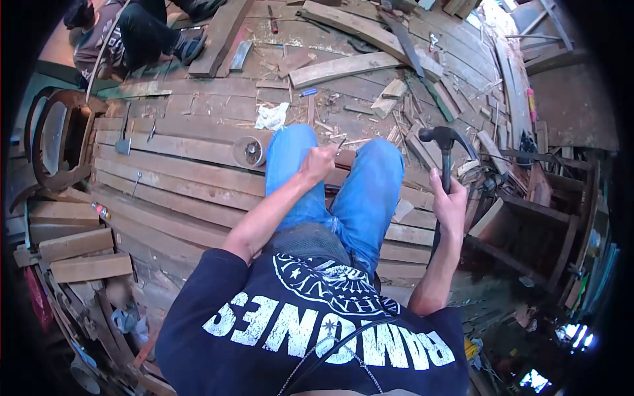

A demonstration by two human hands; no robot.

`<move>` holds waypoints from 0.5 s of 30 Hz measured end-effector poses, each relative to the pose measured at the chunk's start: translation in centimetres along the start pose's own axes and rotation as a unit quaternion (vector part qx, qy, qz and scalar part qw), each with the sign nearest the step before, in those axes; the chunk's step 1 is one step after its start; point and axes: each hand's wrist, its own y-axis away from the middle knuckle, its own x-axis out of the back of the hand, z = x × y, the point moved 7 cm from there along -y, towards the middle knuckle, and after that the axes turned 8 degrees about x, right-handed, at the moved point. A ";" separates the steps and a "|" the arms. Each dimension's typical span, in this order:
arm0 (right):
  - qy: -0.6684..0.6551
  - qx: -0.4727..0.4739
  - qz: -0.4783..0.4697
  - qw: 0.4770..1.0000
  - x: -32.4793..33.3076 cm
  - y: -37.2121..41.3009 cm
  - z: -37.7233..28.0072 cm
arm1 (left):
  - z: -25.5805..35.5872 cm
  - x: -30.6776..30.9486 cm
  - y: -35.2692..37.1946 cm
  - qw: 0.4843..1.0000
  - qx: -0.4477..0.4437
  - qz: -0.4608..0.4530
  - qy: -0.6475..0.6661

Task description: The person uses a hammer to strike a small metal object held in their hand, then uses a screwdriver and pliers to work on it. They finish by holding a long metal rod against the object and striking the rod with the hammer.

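My right hand [450, 206] is wrapped round the dark handle of a claw hammer [446, 140], held upright with its head above my fist, to the right of my knees. Between my knees, my left hand [319, 164] is closed in a pinch on a thin, pointed object [341, 145], too small to name. A reddish-brown piece of wood [345, 158] shows between my thighs, partly hidden by my hand and jeans. Just left of my knee stands a round clear container [249, 152], its contents too small to tell.
Long planks [178, 168] lie to my left. A white crumpled cloth [271, 116] and a blue-handled tool [308, 92] are ahead, among beams [350, 68] and wood scraps. Another person [135, 36] sits at the upper left. A wooden frame [541, 218] stands at the right.
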 end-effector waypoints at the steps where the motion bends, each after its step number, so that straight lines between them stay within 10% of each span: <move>1: -0.017 -0.004 0.019 1.000 0.6 0.3 -0.3 | 0.4 0.2 0.1 1.000 -0.016 0.014 0.019; 15: -0.117 -0.078 0.156 0.978 4.7 8.6 -0.3 | 1.6 0.1 0.3 0.976 -0.211 -0.056 0.020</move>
